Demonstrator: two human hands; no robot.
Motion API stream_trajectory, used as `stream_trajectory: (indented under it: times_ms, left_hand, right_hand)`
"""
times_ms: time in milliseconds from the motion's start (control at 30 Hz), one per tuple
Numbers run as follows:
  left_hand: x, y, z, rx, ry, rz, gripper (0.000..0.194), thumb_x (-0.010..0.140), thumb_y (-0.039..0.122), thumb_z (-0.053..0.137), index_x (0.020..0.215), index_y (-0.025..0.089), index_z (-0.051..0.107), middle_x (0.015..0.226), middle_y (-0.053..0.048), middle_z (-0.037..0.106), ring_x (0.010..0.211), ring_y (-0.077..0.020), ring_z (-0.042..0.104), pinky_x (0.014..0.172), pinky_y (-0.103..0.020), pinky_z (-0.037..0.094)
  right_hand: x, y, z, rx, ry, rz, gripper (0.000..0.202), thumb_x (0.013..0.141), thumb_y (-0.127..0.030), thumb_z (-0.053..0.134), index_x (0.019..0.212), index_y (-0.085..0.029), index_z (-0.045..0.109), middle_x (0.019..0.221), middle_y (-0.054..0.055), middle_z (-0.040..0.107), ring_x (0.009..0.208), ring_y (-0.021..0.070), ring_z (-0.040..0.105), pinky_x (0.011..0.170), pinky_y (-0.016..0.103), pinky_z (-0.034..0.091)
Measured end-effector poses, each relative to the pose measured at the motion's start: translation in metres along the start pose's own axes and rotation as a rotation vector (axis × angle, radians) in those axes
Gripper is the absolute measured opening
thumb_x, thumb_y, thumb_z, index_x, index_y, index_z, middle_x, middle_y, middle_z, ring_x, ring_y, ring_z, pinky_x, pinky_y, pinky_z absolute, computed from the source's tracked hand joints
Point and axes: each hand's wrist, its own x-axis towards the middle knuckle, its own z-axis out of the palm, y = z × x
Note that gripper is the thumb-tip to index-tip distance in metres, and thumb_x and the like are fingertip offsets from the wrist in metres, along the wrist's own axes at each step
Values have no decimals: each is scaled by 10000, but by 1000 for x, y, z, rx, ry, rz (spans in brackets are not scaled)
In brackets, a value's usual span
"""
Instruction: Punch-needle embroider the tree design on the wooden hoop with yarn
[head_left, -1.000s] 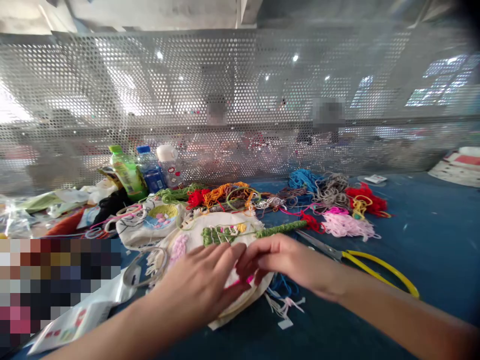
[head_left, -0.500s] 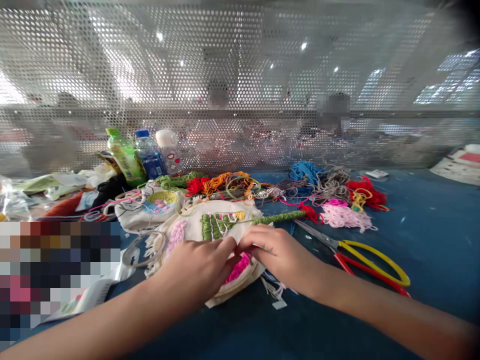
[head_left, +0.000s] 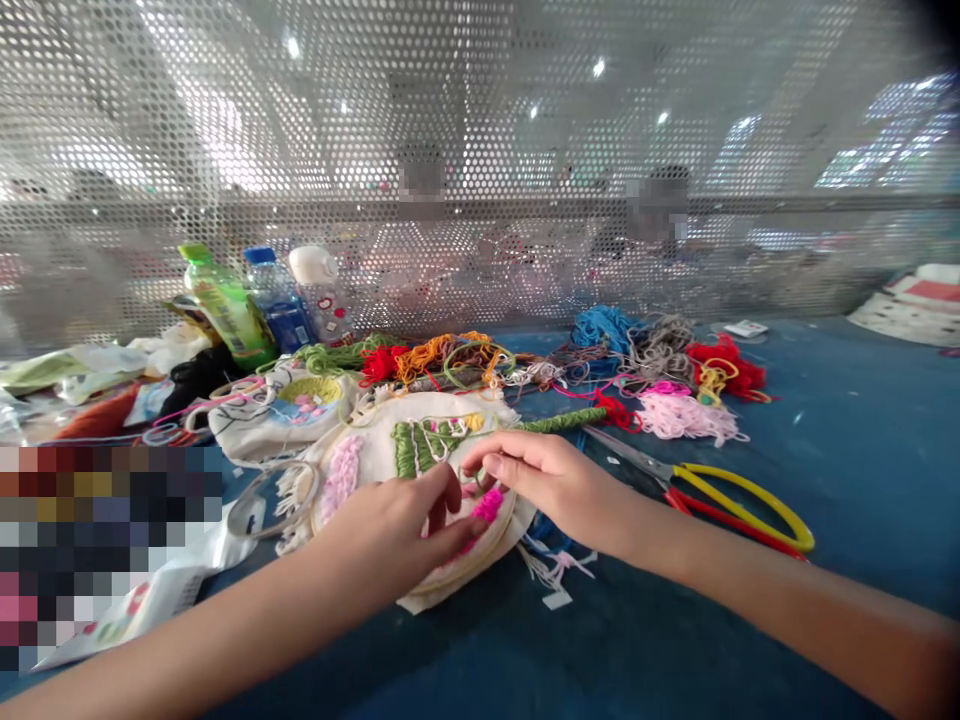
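Over a round embroidery hoop [head_left: 519, 525] with white cloth [head_left: 375, 420], both my hands hang close together. The cloth bears a green stitched Christmas-tree shape [head_left: 409, 450], pale pink tufts [head_left: 343, 475] and bright pink stitches [head_left: 489, 504]. My left hand [head_left: 409, 525] is open, thumb and forefinger apart, its thumb beside the bright pink stitches. Thumb and bent fingers of my right hand [head_left: 536, 470] come together above the cloth; what they pinch, if anything, is too small to tell. A green yarn-wrapped length [head_left: 562, 423] lies just beyond the right hand.
Scissors with yellow and red handles [head_left: 739, 505] lie at the right. Yarn bundles, blue [head_left: 606, 328], grey [head_left: 660, 350] and pale pink [head_left: 686, 417], line the back. Bottles [head_left: 232, 310] stand back left by another stitched cloth [head_left: 247, 425]. A spare hoop [head_left: 244, 510] leans left. A perforated screen [head_left: 480, 270] rises behind.
My hands were together at the cloth; now they have parted slightly, and my left thumb and forefinger have spread. More of the pink stitching shows. The view has shifted a little.
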Motion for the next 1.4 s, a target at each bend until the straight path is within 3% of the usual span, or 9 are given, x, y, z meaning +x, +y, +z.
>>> stream_trajectory:
  times_ms: [133, 267, 567, 667, 767, 933, 1100, 1200, 1400]
  left_hand:
    - [8, -5, -3, -102, 79, -10, 372, 875, 580, 466, 913, 213, 515, 732, -11, 655, 604, -177, 577, 512, -263, 345]
    - [11, -12, 1, -279, 63, 53, 332, 941, 467, 373, 882, 194, 553, 689, -2, 634, 545, -131, 546, 508, -245, 381]
    - [-1, -3, -8, -229, 171, 217, 405, 986, 399, 328, 749, 185, 577, 572, 33, 604, 488, -94, 516, 514, -212, 384]
    - [-3, -1, -25, -193, 327, 269, 385, 993, 386, 318, 770, 188, 562, 541, 51, 570, 466, -86, 503, 502, -199, 380]
    - [-3, 0, -35, -36, 424, 297, 380, 997, 381, 312, 778, 190, 558, 532, 50, 552, 456, -93, 512, 476, -203, 360]
    - [-11, 8, -7, 470, 346, 523, 394, 1008, 304, 306, 702, 199, 531, 493, 30, 544, 385, -126, 493, 419, -263, 283]
    - [-27, 21, 14, 569, 289, 694, 319, 989, 184, 304, 771, 196, 537, 612, -4, 609, 454, -178, 547, 429, -314, 340]
    - [-33, 23, 5, 544, 275, 656, 280, 981, 186, 328, 802, 202, 542, 634, 1, 608, 484, -189, 555, 447, -327, 366]
    - [-47, 9, 4, 436, 136, 564, 220, 938, 172, 389, 813, 213, 565, 642, 15, 622, 500, -162, 565, 479, -302, 389]
  right_hand:
    - [-1, -3, -2, 293, -92, 74, 289, 954, -208, 446, 1161, -196, 648, 1183, 59, 656, 1135, 180, 582, 995, 328, 415]
    - [1, -2, 1, 603, -119, 147, 293, 911, -179, 490, 1132, -162, 681, 1098, 81, 695, 1047, 194, 629, 993, 371, 431]
    - [11, 0, -26, 881, 131, 98, 223, 838, -125, 563, 964, -175, 739, 1074, 61, 698, 855, 130, 626, 742, 245, 492]
    - [11, -7, -37, 759, 216, 10, 235, 862, -152, 531, 999, -192, 717, 1020, 54, 698, 837, 139, 628, 737, 275, 497]
    - [7, -7, -48, 283, 244, -150, 242, 892, -170, 489, 1033, -189, 685, 994, 70, 682, 887, 186, 621, 811, 367, 494]
    - [-13, -4, -47, -633, 129, -566, 247, 878, -92, 480, 1026, -164, 665, 1150, 122, 604, 1186, 258, 481, 1052, 468, 339]
    - [-40, -2, -6, -393, -191, -429, 470, 884, -220, 587, 1329, -151, 454, 1300, 128, 540, 1254, 207, 448, 1064, 357, 375]
    - [-49, 17, 15, -297, -126, -329, 240, 956, -189, 443, 1148, -154, 582, 1033, 89, 668, 973, 173, 604, 880, 302, 482]
    - [-53, 53, 23, -572, -174, -444, 359, 891, -124, 386, 1183, -157, 591, 713, 45, 660, 593, 159, 587, 521, 246, 404]
